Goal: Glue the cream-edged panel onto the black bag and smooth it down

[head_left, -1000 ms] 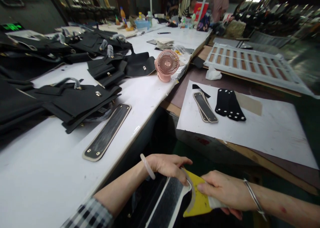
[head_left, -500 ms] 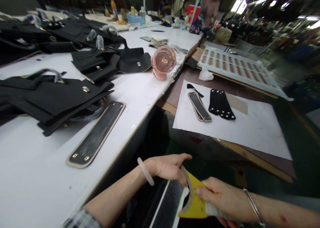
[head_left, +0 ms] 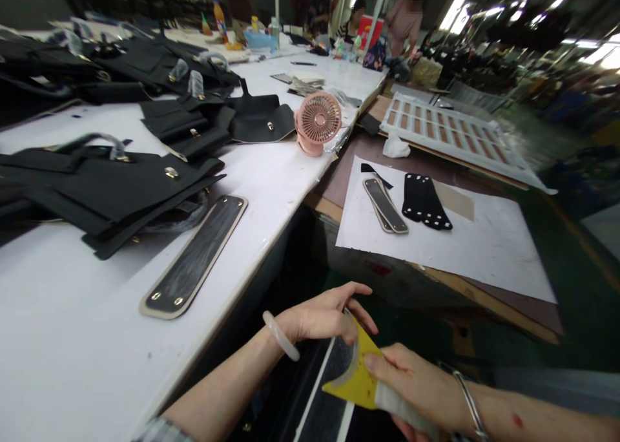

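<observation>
Yellow tool [head_left: 359,380] over strip [head_left: 322,419] (fan [head_left: 320,119] beyond)

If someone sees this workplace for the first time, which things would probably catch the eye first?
Probably the pink fan, standing near the edge of the white table, would come first. Next is the bright yellow tool with a curved edge in the right hand, low in the picture, over a dark strip with pale borders. The black bags on the table's left side also stand out.

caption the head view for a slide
Right hand holding a yellow tool over a dark strip, left hand close by, pink fan beyond.
</observation>
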Motion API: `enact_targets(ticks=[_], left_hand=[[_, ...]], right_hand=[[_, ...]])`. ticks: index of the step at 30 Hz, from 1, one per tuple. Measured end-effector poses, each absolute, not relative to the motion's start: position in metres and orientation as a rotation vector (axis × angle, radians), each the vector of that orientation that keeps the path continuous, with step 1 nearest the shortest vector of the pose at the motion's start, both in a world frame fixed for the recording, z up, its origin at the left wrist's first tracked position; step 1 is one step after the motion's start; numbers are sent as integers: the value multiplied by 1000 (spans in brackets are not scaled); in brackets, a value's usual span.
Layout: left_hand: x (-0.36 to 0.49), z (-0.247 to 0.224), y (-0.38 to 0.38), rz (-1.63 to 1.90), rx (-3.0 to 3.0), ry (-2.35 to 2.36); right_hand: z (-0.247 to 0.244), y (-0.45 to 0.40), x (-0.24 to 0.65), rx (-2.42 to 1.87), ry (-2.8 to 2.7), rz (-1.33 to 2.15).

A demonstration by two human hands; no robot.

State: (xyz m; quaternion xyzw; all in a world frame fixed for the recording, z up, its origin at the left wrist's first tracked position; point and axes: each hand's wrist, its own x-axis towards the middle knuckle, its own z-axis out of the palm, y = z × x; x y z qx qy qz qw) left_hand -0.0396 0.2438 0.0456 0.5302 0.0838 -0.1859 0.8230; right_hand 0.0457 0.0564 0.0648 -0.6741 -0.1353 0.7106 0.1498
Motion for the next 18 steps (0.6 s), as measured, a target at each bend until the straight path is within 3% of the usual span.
enact_targets(ticks=[11, 18], left_hand=[[-112, 55, 225, -52, 1426, 545], [-121, 52, 203, 15, 1518, 650]], right_hand=[[61, 58, -1, -1839, -222, 1852], [73, 10, 1, -1737, -428, 1660]])
